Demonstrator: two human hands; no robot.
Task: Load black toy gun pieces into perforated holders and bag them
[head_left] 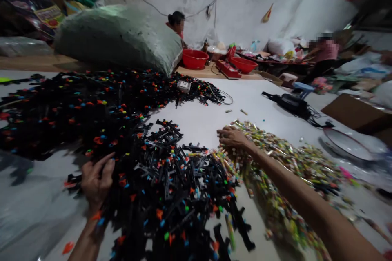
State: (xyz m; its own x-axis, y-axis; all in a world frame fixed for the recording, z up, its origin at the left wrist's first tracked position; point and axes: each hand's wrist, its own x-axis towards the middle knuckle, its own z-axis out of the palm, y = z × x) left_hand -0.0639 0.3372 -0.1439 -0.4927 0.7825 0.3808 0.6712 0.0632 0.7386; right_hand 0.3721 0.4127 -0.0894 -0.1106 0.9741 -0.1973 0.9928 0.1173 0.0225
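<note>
While your two hands are apart on the white table (208, 124), your left hand (97, 179) lies with the fingers spread and a little curved, pressed on the edge of a big heap of black plastic strips with small coloured tips (165, 183). It does not pinch anything that I can see. Your right hand (233, 138) is palm down, with the fingers close together and lightly curled, at the top edge of a heap of small yellow and green pieces (284, 171). I cannot tell if it holds one of them.

The black heap goes from your left hand toward 12 o'clock and 10 o'clock, and it meets the yellow heap between your hands. At 12 o'clock, a small white box with a cable (183, 86) lies at the far side of the black heap. At 2 o'clock there is a black device with cables (290, 104), and at 3 o'clock a white dish (347, 143). Farther away, behind a big pale sack (116, 38), are red basins (193, 58) and a seated person (176, 22).
</note>
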